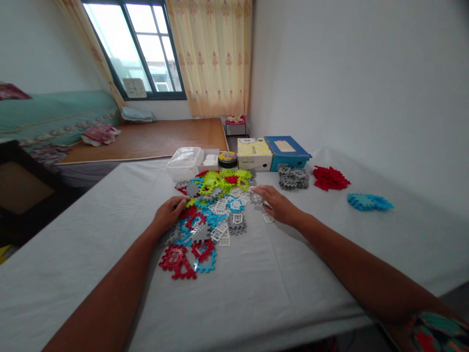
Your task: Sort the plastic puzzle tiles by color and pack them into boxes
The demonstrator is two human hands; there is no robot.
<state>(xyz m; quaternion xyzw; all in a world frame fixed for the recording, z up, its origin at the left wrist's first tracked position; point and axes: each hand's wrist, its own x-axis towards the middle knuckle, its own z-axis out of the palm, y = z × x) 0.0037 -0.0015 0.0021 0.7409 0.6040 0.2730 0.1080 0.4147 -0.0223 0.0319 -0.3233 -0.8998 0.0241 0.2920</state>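
A loose pile of flat, notched plastic pieces [208,208] in red, blue, lime green and grey, scattered with white lattice panels [220,206], spreads across the middle of a cloth-covered tabletop [256,293], reaching from near the far edge partway toward the near edge. The person's left hand [170,212] lies at the pile's left side, fingers curled together, tips against a green piece. The right hand [276,204] reaches in from the right, thumb and fingers apart beside a grey piece [256,198]. Whether either grip has closed on anything, I cannot tell.

Three single-colour groups sit apart, to the right: a grey stack [293,178] toward the far edge, a red heap [330,177] toward the far right corner, and a blue stack [368,201] nearer the right edge. Judging by this, some pieces are grouped, while the larger share lies mixed; green and white have no separate group.

Along the far edge stand a clear plastic tub [185,164], a round tin [227,160], a yellow-and-white box [254,154] and a blue box [287,154].

Overlapping hides the pile's lower pieces, the left palm is out of sight, the tub's contents are indistinct, and the right sleeve [437,332] is cut off.
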